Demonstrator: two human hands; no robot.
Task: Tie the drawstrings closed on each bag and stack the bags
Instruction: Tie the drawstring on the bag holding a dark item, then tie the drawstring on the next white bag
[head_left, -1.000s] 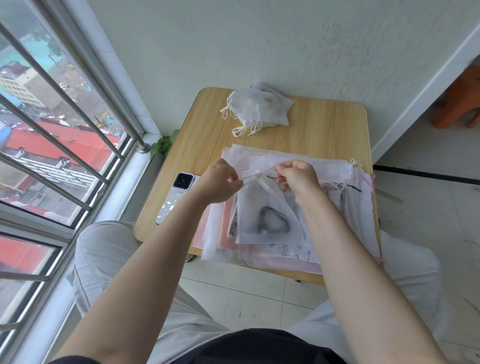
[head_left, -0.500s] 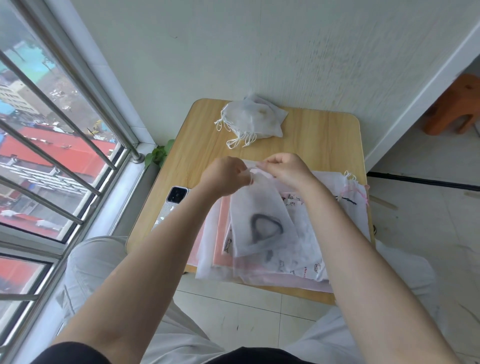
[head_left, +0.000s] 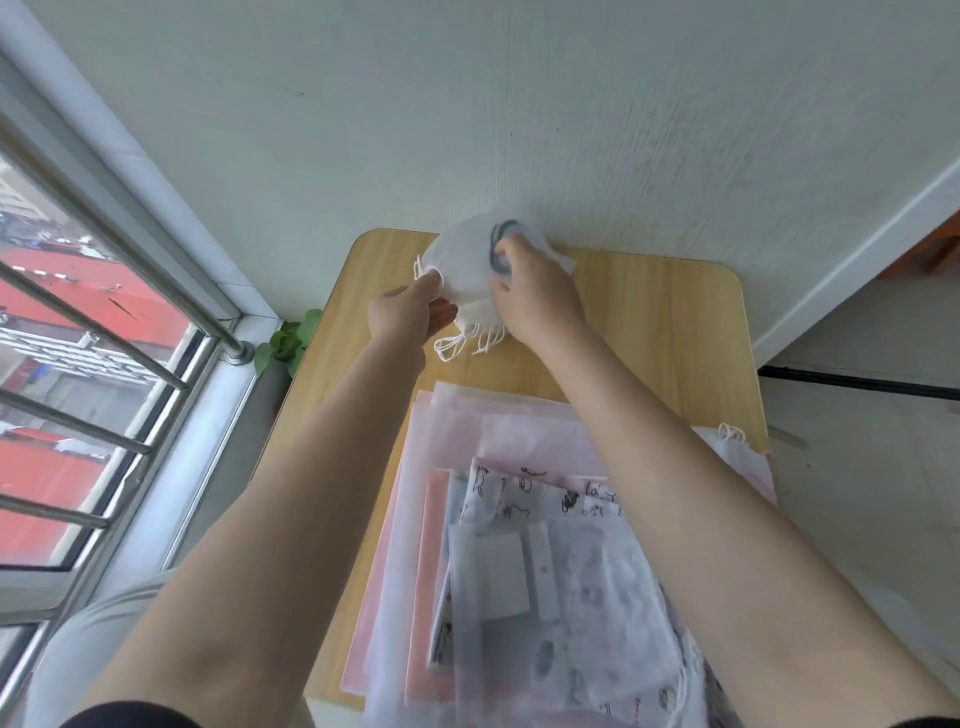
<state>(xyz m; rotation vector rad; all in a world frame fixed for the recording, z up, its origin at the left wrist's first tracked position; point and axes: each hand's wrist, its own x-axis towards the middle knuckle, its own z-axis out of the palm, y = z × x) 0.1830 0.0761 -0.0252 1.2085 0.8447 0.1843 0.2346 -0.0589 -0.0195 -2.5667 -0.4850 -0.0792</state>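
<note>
Both hands are up at the desk's (head_left: 649, 312) far edge: the right hand (head_left: 537, 301) presses a thin white see-through bag (head_left: 467, 260), a dark ring-like shape showing through it, onto the stack of tied bags (head_left: 475, 312). The left hand (head_left: 410, 312) pinches the bag's gathered left end, white drawstring loops (head_left: 467, 343) spilling toward the near side. Flat untied bags (head_left: 519, 545), pink, white and cartoon-printed, cover the near half.

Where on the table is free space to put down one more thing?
Bare wood on the table lies right of the white bags, and in the strip between them and the flat pile. The near half is crowded.
</note>
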